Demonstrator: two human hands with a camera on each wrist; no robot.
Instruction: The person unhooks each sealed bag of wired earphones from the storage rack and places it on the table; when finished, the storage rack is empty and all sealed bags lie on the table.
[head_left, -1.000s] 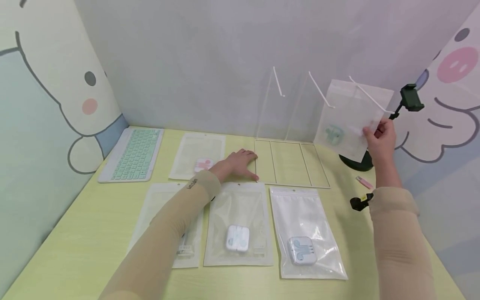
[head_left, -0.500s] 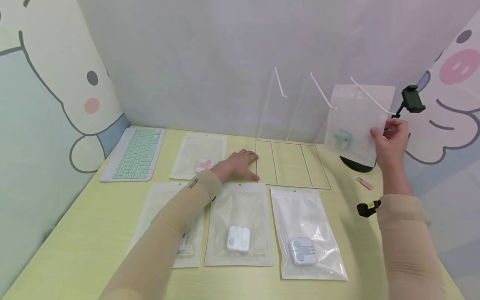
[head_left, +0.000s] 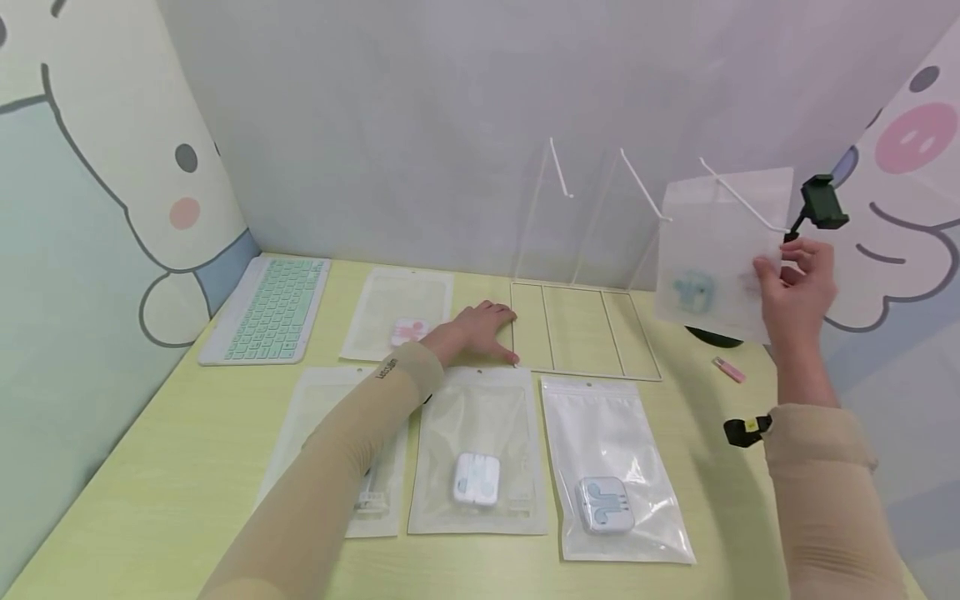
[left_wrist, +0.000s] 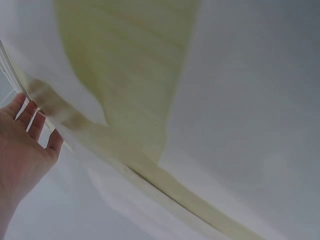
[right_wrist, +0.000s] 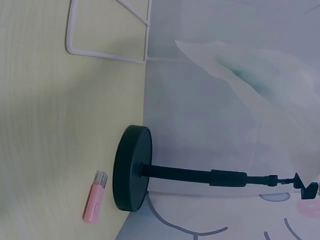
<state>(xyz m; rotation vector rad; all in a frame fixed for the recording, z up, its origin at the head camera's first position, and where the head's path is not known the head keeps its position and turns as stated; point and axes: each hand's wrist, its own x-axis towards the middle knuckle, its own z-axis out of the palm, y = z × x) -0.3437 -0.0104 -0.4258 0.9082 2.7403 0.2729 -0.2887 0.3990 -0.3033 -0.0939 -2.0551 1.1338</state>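
Note:
My right hand (head_left: 798, 292) pinches the right edge of a translucent white zip bag (head_left: 720, 250) with a blue-green item showing near its bottom. The bag hangs upright, its upper part overlapping the rightmost prong (head_left: 742, 193) of a white wire display rack (head_left: 600, 377). In the right wrist view the same bag (right_wrist: 285, 95) appears at upper right, the hand itself out of frame. Beside the rack's front left corner, my left hand (head_left: 480, 327) lies with fingers spread, fingertips right at the base wire. The left wrist view shows that hand (left_wrist: 22, 145) at its left edge.
Several similar bags lie flat: one at the back (head_left: 382, 300), and in front a left bag (head_left: 322, 400), a middle bag (head_left: 480, 417) and a right bag (head_left: 611, 433). A keyboard (head_left: 273, 308), a pink lighter-like item (head_left: 729, 369) and a dark phone stand (right_wrist: 132, 167) are around.
My right hand has moved right and slightly down with the bag, which has swung from tilted to nearly straight. The left hand has stayed at the rack's corner.

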